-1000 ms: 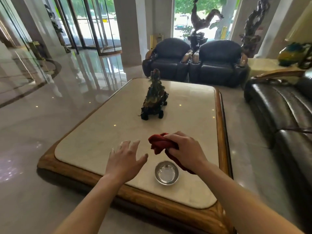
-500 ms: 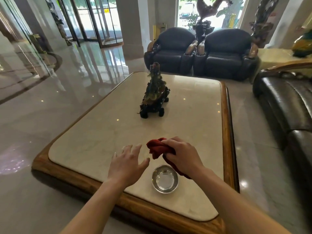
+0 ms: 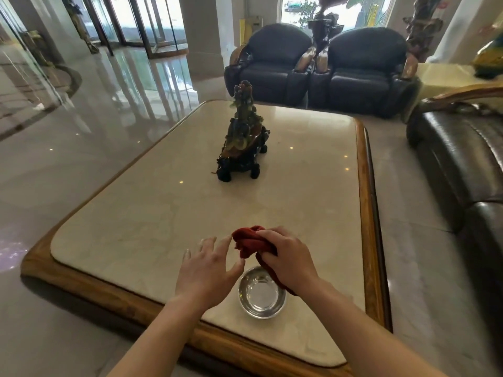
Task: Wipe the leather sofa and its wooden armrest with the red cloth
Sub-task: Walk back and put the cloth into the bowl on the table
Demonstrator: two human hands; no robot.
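My right hand [image 3: 288, 259] grips the bunched red cloth [image 3: 249, 240] above the low marble table [image 3: 141, 229], just beyond a small steel bowl [image 3: 261, 295]. My left hand [image 3: 208, 268] hovers beside it with fingers spread, its fingertips close to the cloth and holding nothing. The dark leather sofa [image 3: 468, 159] runs along the right edge of the view. Its curved wooden armrest [image 3: 471, 95] tops the far end. Both hands are well left of the sofa.
A dark carved ornament [image 3: 242, 140] stands mid-table. The table has a wooden rim [image 3: 366, 213]. Two dark leather armchairs [image 3: 321, 66] sit behind it. A strip of glossy floor [image 3: 408, 240] separates table and sofa. Glass doors are at the far left.
The view has tilted down and shifted slightly. Both hands stay over the table by the bowl, and my left hand has edged closer to the cloth.
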